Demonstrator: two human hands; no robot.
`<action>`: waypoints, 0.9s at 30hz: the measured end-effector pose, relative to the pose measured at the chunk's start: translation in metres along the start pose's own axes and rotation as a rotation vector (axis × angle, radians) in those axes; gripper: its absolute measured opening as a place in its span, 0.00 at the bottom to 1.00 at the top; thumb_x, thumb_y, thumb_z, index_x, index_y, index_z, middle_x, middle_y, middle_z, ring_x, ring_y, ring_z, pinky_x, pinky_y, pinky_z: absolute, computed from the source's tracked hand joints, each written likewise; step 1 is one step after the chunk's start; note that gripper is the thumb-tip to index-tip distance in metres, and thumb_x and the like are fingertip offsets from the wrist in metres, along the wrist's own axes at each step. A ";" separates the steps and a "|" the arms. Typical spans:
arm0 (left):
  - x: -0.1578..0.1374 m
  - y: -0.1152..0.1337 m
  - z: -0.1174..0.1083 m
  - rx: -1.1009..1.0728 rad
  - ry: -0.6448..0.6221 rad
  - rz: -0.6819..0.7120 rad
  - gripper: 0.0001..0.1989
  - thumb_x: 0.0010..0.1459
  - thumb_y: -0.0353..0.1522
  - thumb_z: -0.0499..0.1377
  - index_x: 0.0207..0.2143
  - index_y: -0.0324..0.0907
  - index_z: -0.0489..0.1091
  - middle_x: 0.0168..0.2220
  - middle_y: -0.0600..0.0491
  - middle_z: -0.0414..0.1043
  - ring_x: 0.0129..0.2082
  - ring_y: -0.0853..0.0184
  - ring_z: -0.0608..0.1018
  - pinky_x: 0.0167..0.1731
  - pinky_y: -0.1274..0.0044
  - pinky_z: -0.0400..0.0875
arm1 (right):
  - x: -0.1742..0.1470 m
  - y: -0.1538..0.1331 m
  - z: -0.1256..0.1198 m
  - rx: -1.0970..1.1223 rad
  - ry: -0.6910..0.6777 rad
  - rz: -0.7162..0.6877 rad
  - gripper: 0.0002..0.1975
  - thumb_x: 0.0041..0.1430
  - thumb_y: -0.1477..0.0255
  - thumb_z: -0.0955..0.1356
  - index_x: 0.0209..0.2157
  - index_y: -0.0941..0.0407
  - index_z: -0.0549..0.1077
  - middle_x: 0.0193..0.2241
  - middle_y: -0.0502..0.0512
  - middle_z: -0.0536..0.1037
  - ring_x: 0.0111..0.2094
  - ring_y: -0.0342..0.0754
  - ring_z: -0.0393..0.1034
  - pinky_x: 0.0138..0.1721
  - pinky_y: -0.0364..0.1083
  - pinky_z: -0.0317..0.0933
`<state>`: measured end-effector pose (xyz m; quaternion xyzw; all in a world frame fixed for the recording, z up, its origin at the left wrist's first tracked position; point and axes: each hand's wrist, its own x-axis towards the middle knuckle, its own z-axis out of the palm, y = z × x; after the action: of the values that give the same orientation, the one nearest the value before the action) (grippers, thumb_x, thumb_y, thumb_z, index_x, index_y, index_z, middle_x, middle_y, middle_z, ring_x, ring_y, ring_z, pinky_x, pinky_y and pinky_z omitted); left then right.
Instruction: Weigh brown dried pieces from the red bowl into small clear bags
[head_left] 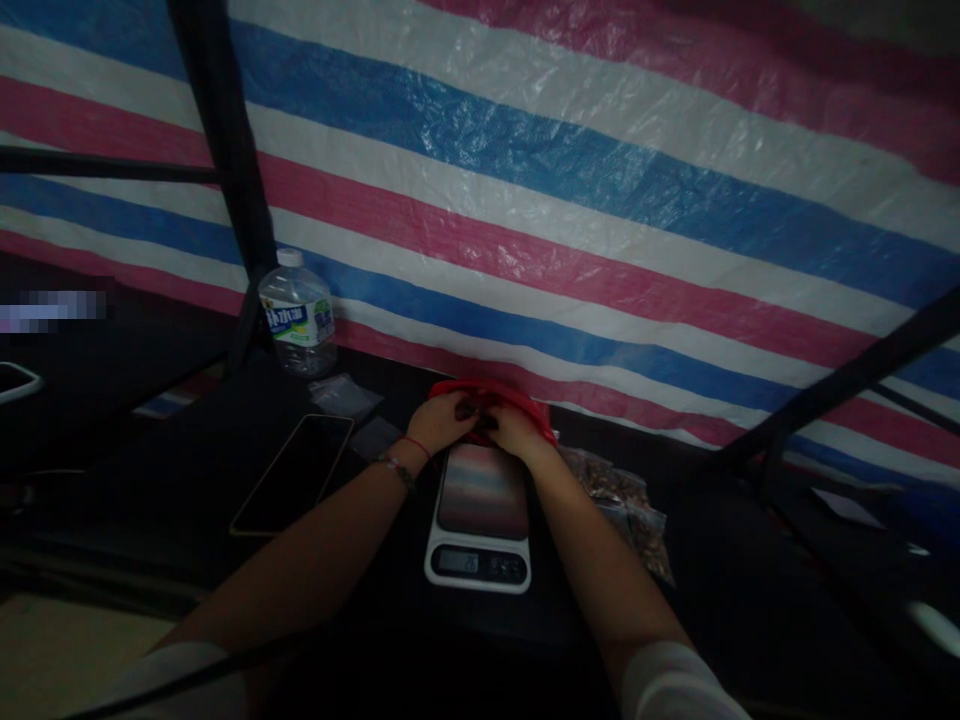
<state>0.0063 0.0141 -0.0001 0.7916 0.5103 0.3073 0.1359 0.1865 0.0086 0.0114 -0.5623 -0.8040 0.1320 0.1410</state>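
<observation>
Both hands reach past a white digital kitchen scale [484, 515] to a red plastic bag [450, 388] at the back of the black table. My left hand [444, 420] is at the bag's left side, fingers curled inward. Opposite it, my right hand [516, 430] bends its fingers toward the middle. Something dark shows between the fingertips, too dim to make out. The scale's metal plate lies just in front of the hands, with its lit display facing me. Right of my right forearm are several small clear bags of brown pieces [634, 505].
A phone [296, 475] lies left of my left forearm. Clear zip bags [345, 395] lie behind it, near a clear plastic bottle [298, 315]. Dark metal posts [225, 150] stand before a striped plastic sheet [525, 220]. Another phone [16, 382] is at the far left.
</observation>
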 end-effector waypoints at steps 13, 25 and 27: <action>0.000 0.006 -0.003 0.069 -0.108 0.068 0.14 0.56 0.42 0.55 0.37 0.45 0.74 0.36 0.51 0.77 0.35 0.62 0.78 0.32 0.77 0.68 | 0.005 -0.025 -0.007 0.225 0.383 -0.053 0.10 0.56 0.79 0.65 0.35 0.56 0.77 0.36 0.54 0.79 0.40 0.48 0.71 0.46 0.47 0.63; 0.001 -0.003 0.001 0.013 -0.048 0.021 0.16 0.54 0.42 0.57 0.42 0.44 0.72 0.38 0.50 0.77 0.37 0.63 0.78 0.34 0.77 0.69 | 0.003 -0.005 -0.008 0.160 0.095 0.015 0.18 0.55 0.84 0.62 0.44 0.58 0.76 0.43 0.58 0.78 0.43 0.49 0.73 0.48 0.46 0.64; 0.001 -0.003 0.002 0.031 -0.047 -0.009 0.17 0.54 0.42 0.58 0.42 0.43 0.71 0.38 0.49 0.77 0.37 0.62 0.78 0.35 0.76 0.69 | 0.002 -0.001 -0.003 0.150 0.023 -0.047 0.17 0.53 0.82 0.66 0.44 0.57 0.76 0.43 0.57 0.79 0.43 0.49 0.73 0.46 0.45 0.64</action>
<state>0.0060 0.0165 -0.0029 0.7984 0.5152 0.2800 0.1370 0.1863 0.0104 0.0148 -0.5324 -0.8033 0.1821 0.1951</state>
